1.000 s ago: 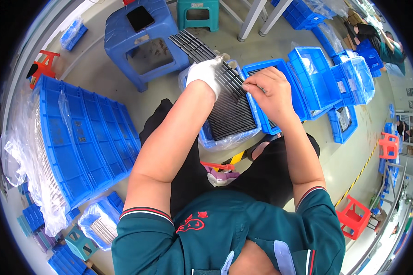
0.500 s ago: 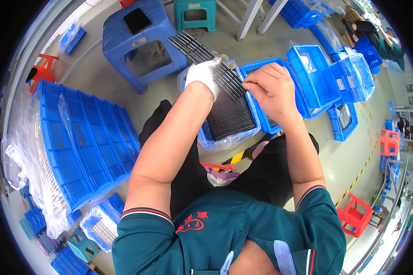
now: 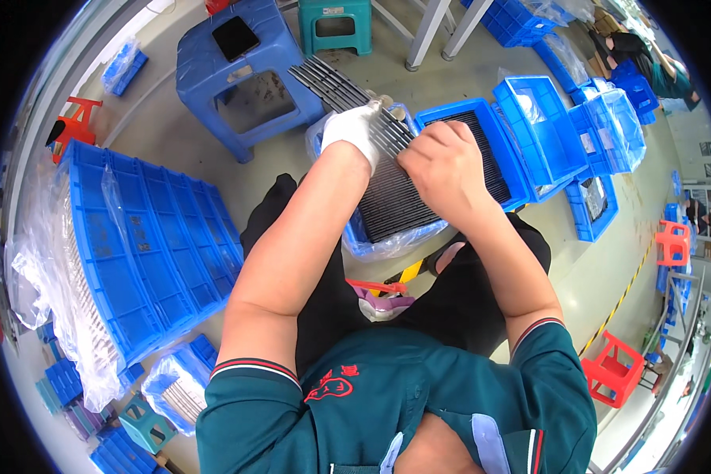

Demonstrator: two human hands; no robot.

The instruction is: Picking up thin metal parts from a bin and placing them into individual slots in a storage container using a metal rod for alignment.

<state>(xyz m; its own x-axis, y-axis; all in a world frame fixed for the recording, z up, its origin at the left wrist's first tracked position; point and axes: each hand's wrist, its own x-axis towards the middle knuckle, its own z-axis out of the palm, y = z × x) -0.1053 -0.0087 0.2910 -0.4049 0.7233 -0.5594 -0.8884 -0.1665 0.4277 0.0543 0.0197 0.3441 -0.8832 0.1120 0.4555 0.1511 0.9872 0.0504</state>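
My left hand [image 3: 351,136], in a white glove, is closed around a bundle of thin dark rods [image 3: 329,82] that slants from upper left to lower right. The bare right hand [image 3: 444,164] has its fingers curled at the lower right ends of these rods, its fingertips touching or nearly touching them. Whatever it pinches is hidden behind the fingers. Below both hands, a plastic-lined blue bin [image 3: 354,237] holds rows of similar dark rods [image 3: 396,207]. Beside it on the right, a blue crate [image 3: 517,175] holds more dark rods, partly covered by my right hand and forearm.
A blue stool [image 3: 193,59] with a dark flat device [image 3: 235,37] on it stands at the upper left. Stacked blue crates [image 3: 146,245] rise close to my left. More blue bins [image 3: 541,130] stand at the right, and a red stool [image 3: 612,370] is at the lower right.
My right hand has moved left and slightly down, closing over the rod ends. The small coil-like piece seen in it before is now out of sight. My left hand has barely moved.
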